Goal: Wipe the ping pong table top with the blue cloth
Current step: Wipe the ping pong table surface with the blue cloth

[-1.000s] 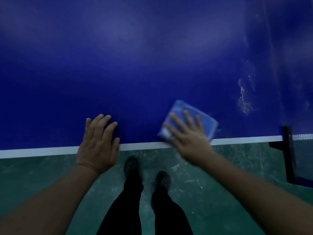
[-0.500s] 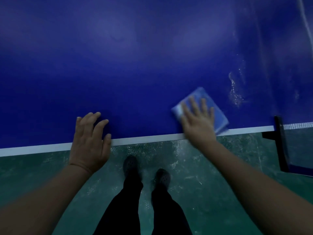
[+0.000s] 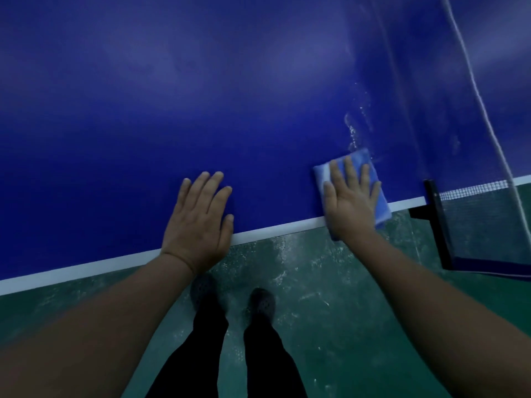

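Two hands flat at the surface's near edge, and we're wiping.
Our right hand (image 3: 352, 205) presses open-palmed on the blue cloth (image 3: 359, 163), soft, light, folded, overhanging the white edge line beside the net post (image 3: 435, 214). Left hand (image 3: 199, 216) braces, empty. Slick surface (image 3: 201, 96); wet streaks (image 3: 355, 130) just beyond; green floor (image 3: 330, 311) below.

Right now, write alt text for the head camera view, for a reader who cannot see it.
A right hand presses a folded blue cloth flat at the white-edged near rim of a blue ping pong table, beside the net post. The left hand rests flat on the table, over a green floor.
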The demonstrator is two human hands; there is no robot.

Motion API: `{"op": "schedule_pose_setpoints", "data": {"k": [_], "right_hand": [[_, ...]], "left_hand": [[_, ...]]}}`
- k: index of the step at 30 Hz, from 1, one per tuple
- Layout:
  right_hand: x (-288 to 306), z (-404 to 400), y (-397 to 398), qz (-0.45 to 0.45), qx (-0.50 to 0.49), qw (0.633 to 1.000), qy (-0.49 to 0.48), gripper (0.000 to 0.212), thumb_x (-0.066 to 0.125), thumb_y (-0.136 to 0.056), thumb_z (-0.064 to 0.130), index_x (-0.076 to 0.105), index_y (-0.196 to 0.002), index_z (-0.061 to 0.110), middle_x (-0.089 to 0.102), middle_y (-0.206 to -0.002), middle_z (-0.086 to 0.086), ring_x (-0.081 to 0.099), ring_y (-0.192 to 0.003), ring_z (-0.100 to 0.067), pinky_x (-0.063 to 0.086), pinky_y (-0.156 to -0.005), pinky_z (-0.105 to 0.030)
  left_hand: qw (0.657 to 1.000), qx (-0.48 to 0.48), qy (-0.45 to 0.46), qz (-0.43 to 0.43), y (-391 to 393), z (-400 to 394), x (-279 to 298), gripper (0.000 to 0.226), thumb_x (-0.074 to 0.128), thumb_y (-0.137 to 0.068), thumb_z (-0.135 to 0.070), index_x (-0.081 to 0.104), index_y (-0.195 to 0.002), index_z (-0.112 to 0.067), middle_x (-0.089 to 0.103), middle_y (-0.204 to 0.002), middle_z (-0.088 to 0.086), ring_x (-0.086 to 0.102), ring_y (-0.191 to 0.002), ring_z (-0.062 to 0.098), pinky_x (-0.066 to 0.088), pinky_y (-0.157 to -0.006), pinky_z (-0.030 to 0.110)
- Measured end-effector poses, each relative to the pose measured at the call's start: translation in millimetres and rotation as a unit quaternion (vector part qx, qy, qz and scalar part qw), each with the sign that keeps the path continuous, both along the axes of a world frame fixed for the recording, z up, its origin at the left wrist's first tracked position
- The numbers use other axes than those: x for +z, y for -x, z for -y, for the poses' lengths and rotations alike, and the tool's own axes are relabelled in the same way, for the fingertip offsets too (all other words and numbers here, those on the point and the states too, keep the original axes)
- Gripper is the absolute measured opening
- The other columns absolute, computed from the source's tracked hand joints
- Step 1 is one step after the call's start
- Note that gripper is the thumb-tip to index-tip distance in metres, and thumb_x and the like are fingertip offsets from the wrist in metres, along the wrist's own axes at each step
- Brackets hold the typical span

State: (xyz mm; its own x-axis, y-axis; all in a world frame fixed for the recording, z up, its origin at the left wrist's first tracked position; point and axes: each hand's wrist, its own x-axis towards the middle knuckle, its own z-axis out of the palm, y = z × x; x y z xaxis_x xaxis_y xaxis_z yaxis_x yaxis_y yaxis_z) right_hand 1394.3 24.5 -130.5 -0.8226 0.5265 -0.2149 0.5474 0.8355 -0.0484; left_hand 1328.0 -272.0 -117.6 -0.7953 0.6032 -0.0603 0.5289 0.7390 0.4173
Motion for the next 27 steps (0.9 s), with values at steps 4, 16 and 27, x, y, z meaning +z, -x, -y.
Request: {"op": "schedule_pose_setpoints", "data": {"k": [4, 16, 27], "right_hand": [[-8, 58, 18, -0.02, -0.069, 0.997, 0.013, 0.057, 0.015, -0.103, 0.052, 0.01, -0.158, 0.039, 0.0, -0.168, 0.006, -0.007, -0.153, -0.034, -0.005, -0.119, -0.063], [-10, 9, -1, -0.026, -0.111, 0.993, 0.011, 0.059, 0.009, -0.102, 0.053, 0.005, -0.158, 0.038, -0.004, -0.168, 0.003, -0.008, -0.153, -0.033, -0.007, -0.119, -0.061], [-1, -30, -16, 0.015, -0.053, 0.998, 0.026, 0.062, 0.004, -0.098, 0.057, -0.004, -0.157, 0.04, -0.013, -0.167, 0.007, -0.017, -0.152, -0.026, -0.009, -0.121, -0.056]], "left_hand": [[0.999, -0.032, 0.031, -0.001, 0, -6, -4, 0.062, 0.032, -0.094, -0.038, 0.049, -0.141, 0.0, 0.038, -0.154, 0.019, 0.027, -0.147, 0.036, 0.012, -0.121, 0.054], [0.997, -0.041, 0.069, -0.008, 1, -12, -9, 0.065, 0.031, -0.094, -0.04, 0.05, -0.14, 0.0, 0.038, -0.153, 0.02, 0.027, -0.146, 0.038, 0.014, -0.12, 0.056], [0.996, -0.039, 0.076, -0.022, 2, -11, -11, 0.062, 0.032, -0.095, -0.039, 0.05, -0.14, 0.0, 0.039, -0.153, 0.02, 0.028, -0.146, 0.038, 0.02, -0.119, 0.057]]}}
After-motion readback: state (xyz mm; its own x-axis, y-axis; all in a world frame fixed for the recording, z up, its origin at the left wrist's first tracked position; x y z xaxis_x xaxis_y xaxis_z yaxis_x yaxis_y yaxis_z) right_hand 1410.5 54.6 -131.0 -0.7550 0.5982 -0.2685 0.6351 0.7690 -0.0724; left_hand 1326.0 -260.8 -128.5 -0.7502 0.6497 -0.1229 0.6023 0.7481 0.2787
